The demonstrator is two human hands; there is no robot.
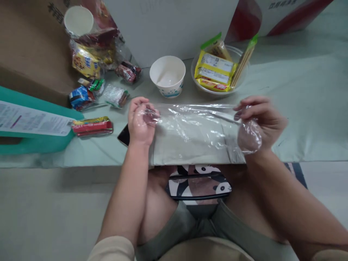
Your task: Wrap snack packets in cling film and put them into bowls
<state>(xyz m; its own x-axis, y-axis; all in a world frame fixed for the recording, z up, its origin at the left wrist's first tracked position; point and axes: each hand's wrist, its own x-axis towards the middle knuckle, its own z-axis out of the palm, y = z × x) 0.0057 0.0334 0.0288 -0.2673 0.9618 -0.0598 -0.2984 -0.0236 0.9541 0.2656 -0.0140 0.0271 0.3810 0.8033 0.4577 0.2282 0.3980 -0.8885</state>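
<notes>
A clear plastic bag (190, 127) is stretched sideways above the near edge of the table. My left hand (143, 121) grips its left end with curled fingers. At the other end my right hand (262, 121) pinches the film, and a crumpled bulge of it hangs below the fingers. Behind the bag stands a white paper cup (168, 76) with a blue-green print. To its right, a clear plastic bowl (199, 87) holds yellow snack packets (214, 69) and a pack of thin sticks (243, 63).
Wrapped snacks (81, 97) and a red-yellow packet (92, 127) lie on the left. A teal object with a label (58, 141) and a brown carton (32, 54) border that side. White boxes (174, 29) line the back. A panda-print bag (199, 181) rests on my lap.
</notes>
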